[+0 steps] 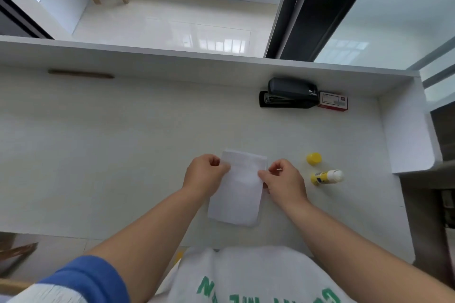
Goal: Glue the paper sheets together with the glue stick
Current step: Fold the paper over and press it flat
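On the pale grey worktop point(123, 142), near its front edge and a little right of centre, lie the white rectangular paper sheets point(237, 194), with their long axis running from the person toward the far wall, tilted slightly so the far end leans right. A second layer shows at the far end, where a strip with faint printed lines peeks out beyond the upper sheet. The left hand point(205, 173) comes in from the lower left on a bare forearm, with a blue and white sleeve at the shoulder; its fingers are curled nearly closed, thumb and forefinger pinching the left edge of the paper near the far end. The right hand point(283, 181) mirrors it on the right edge, its fingers bent in, with thumb and forefinger tips nipping the paper edge. Just right of that hand lies a small round yellow cap point(314, 158), and nearer the person, a yellow glue stick point(326, 176) lies on its side, uncapped, its white tip pointing right and its long axis roughly across the worktop. Far back against the raised white rim sit a black stapler point(289, 93) and, touching its right end, a small red and white box point(333, 101).
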